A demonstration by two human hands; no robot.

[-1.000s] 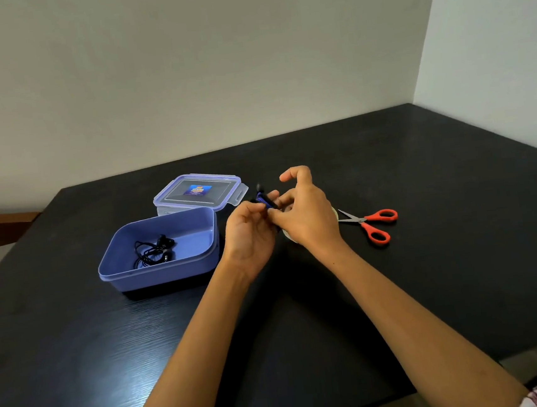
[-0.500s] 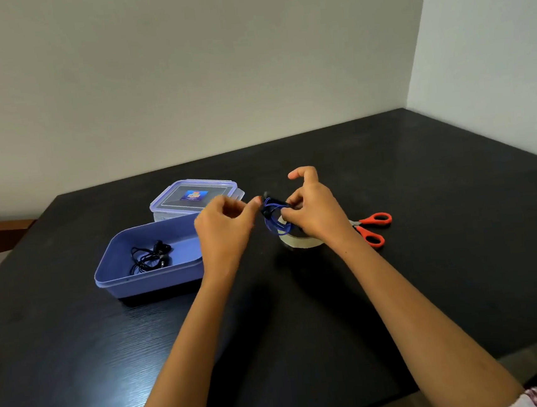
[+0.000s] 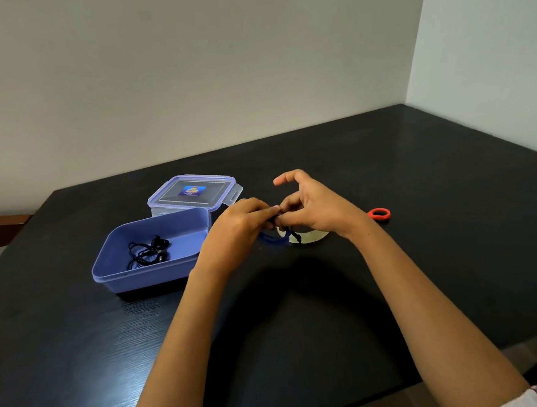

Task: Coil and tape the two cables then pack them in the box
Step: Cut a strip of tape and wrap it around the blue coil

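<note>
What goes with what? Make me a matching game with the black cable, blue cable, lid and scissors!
Things:
1. black cable
2. blue cable
3. lid
4. scissors

Places:
A. pinched between the left hand and right hand
B. behind the box
C. inside the box
D. red handle peeking out beside the right hand

Pairs: 1-C, 2-A, 3-B, 4-D.

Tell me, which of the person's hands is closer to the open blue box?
Left. The left hand is just right of the blue box; the right hand is farther right, by the tape roll. Both pinch the blue cable.
</note>
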